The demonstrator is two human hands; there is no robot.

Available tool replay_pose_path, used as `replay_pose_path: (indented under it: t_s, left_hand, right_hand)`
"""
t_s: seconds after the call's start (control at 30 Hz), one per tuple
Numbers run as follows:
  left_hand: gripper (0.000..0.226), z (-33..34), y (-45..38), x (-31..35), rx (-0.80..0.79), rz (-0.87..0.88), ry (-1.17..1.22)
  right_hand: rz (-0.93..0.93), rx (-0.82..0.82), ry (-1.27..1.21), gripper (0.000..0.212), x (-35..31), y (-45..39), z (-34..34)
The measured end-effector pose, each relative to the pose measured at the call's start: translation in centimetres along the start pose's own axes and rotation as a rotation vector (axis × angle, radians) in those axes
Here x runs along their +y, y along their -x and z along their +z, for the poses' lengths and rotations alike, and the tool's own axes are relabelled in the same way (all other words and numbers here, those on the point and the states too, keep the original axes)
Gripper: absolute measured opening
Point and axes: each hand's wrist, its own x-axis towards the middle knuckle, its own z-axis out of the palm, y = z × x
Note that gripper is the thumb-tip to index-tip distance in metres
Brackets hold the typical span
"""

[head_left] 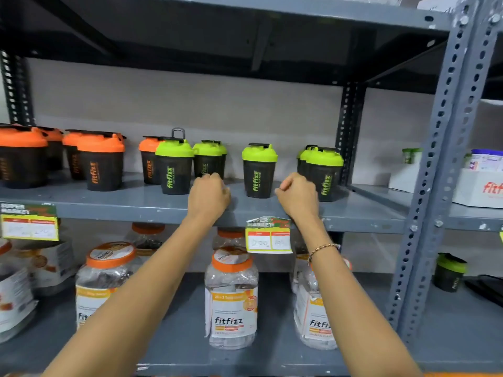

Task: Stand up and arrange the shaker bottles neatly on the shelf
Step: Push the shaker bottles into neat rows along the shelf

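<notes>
Dark shaker bottles stand upright on the grey metal shelf (152, 205). Orange-lidded ones (102, 161) fill the left side. Green-lidded ones stand to the right: one with a raised loop handle (174, 167), a pair behind it (209, 159), a single one (259, 171) in the middle, and a cluster (322, 172) by the right post. My left hand (209, 195) hovers curled at the shelf's front edge, between the handled bottle and the single one. My right hand (298, 197) is curled too, between the single bottle and the right cluster. Neither hand holds anything.
Price tags (269, 235) hang from the shelf's front edge. Below stand clear jars with orange lids (231, 297) and boxes at the left. A perforated upright post (446, 148) bounds the right. The neighbouring rack holds white boxes (481, 186) and one green-lidded shaker (449, 273) lower down.
</notes>
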Motion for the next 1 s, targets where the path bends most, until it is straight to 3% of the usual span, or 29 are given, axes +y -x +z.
replay_pose_path:
  t_s: [0.17,0.27,0.33,0.43,0.63,0.8,1.0]
  left_hand:
    - [0.023,-4.2,-0.6,-8.4,0.178,-0.039,0.001]
    - [0.054,-7.0,-0.8,-13.5,0.312,-0.188,-0.035]
    - [0.073,-8.4,-1.6,-16.4,0.327,-0.305,0.003]
    - [0.097,-9.9,-3.4,-19.5,0.187,-0.461,0.113]
    - [0.112,-10.6,-5.6,-21.4,-0.19,-0.548,0.081]
    - [0.114,-10.0,-6.7,-21.5,-0.148,-0.573,0.149]
    - [0.095,-9.1,-6.8,-20.9,-0.146,-0.515,0.212]
  right_hand:
    - [-0.128,-0.173,-0.117,0.014,-7.9,1.5,5.4]
    - [-0.145,-0.246,-0.18,0.015,-11.7,2.0,8.7]
    - [-0.126,-0.265,-0.194,0.037,-13.7,2.1,10.7]
    - [-0.034,-0.256,-0.188,0.07,-15.9,2.2,12.9]
    - [0.113,-0.245,-0.229,0.096,-18.3,2.6,15.5]
    - [0.183,-0.253,-0.163,0.099,-18.7,2.4,16.5]
    - [0.231,-0.258,-0.08,0.091,-17.8,2.0,15.3]
